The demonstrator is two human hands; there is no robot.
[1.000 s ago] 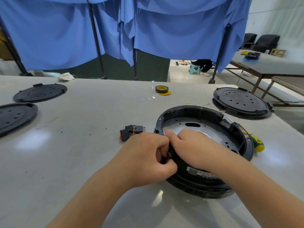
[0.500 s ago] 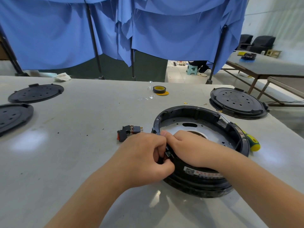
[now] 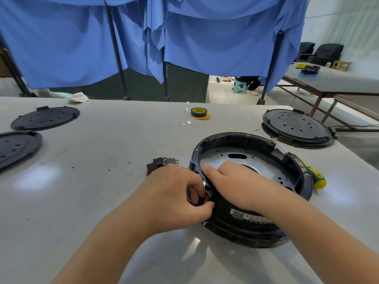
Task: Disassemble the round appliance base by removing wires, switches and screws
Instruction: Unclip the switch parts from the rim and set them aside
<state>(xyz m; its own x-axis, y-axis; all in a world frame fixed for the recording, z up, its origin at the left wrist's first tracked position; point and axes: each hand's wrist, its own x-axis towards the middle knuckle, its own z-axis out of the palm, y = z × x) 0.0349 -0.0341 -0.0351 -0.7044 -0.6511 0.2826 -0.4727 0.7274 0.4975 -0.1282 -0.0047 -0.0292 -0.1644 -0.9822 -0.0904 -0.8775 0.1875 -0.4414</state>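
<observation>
Two hands' grip pinching round base [image 3: 252,224] rim, left hand [image 3: 176,196], right hand [image 3: 233,181], grey table [image 3: 102,160], blue drapes [image 3: 61,48].

A single head-worn camera is looking forward and down across the counter [image 3: 102,201], sitting close above both forearms. Its wide lens is bending the edges, and it is facing the blue curtain [image 3: 205,42] hanging beyond the far side.
</observation>
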